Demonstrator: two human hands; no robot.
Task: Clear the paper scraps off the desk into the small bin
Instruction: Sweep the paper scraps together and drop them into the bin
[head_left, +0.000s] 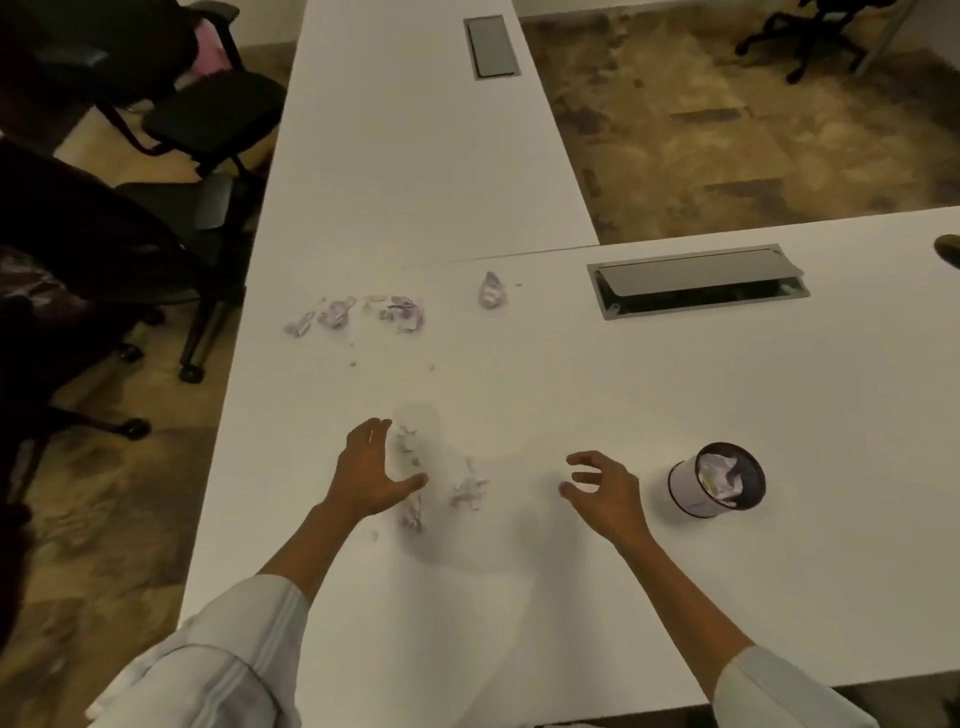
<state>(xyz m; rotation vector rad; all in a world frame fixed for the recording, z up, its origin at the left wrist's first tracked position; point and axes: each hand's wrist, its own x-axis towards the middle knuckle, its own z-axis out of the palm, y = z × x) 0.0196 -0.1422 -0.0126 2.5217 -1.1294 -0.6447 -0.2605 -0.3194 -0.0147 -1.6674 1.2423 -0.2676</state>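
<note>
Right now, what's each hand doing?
Left hand: open, empty, beside the near scraps.
Right hand: open, fingers curled, empty.

My one head-worn camera looks forward and steeply down, fairly close over the white L-shaped laminate desk (519, 597).

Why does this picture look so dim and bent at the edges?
Head view: warm, low light; straight edges of the white desk bow from the wide-angle lens; open left hand and pale crumpled paper scraps are slightly blurred; black office chairs sink into shadow.
</note>
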